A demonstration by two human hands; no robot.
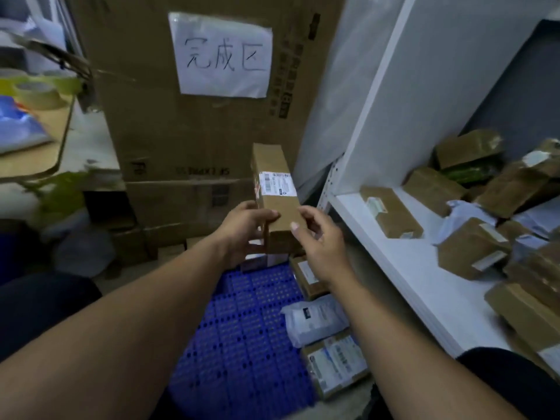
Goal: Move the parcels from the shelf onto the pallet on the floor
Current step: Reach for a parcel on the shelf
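Now, with the left hand [242, 227] gripping the long cardboard parcel [274, 189] at its near end and the right hand [321, 241] pinching its right edge above the blue pallet [242, 328], lower it flat onto bare grid beside the white mailer bag [315, 316].

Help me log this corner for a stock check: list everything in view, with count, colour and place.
pallet: one, blue, on the floor
long parcel: one, brown with white label, held upright above the pallet
parcels on pallet: at least three, brown and white, along its right edge
shelf: one, white, right
parcels on shelf: many, mostly brown, piled at right
cartons: several, brown, stacked behind the pallet
paper sign: one, white, taped to the top carton
tape rolls: at least two, yellowish, on the table at left
left hand: grip on the long parcel's lower left side
right hand: grip on its lower right edge
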